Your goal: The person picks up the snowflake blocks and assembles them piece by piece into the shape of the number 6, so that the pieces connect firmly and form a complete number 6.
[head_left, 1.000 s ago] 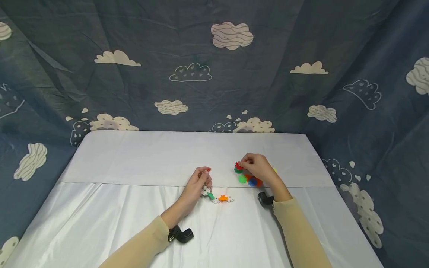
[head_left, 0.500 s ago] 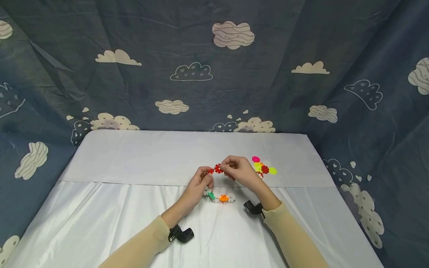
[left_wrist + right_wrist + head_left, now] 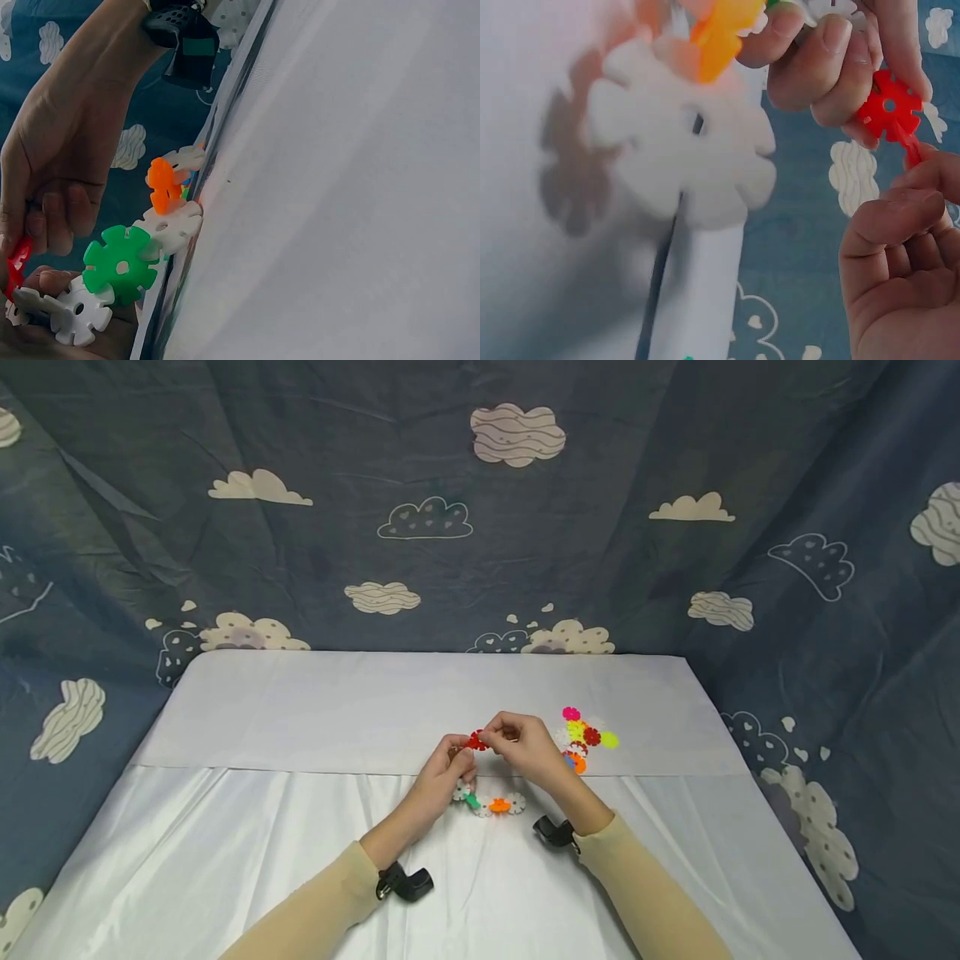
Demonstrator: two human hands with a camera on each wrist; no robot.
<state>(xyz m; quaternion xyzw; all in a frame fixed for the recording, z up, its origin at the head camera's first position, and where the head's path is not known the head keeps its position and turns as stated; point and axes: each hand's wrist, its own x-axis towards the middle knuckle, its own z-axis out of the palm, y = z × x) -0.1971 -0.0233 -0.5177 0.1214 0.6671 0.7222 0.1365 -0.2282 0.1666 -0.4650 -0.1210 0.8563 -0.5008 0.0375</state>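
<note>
My left hand (image 3: pixel 442 777) holds one end of a chain of notched snowflake discs and pinches a red disc (image 3: pixel 889 105) there. A second red disc (image 3: pixel 910 146), seen nearly edge-on, is pinched by my right hand (image 3: pixel 525 747). The two red discs touch, one's edge at the other's rim; how deep they are slotted I cannot tell. From my left hand the chain hangs with a white disc (image 3: pixel 81 311), a green disc (image 3: pixel 121 264), another white disc (image 3: pixel 174 226), an orange disc (image 3: pixel 163 185) and a white end disc (image 3: pixel 682 135). My fingers hide parts of the red discs.
To the right of my right hand lies a loose pile of discs on the white tablecloth (image 3: pixel 300 710), with a pink disc (image 3: pixel 571 714), a yellow-green disc (image 3: pixel 609 740) and an orange disc (image 3: pixel 577 763). A dark cloud-print curtain (image 3: pixel 337 552) hangs behind the table.
My right hand has carried a red disc from the pile leftward to my left hand, and the two red discs have come together. My left hand has hardly moved.
</note>
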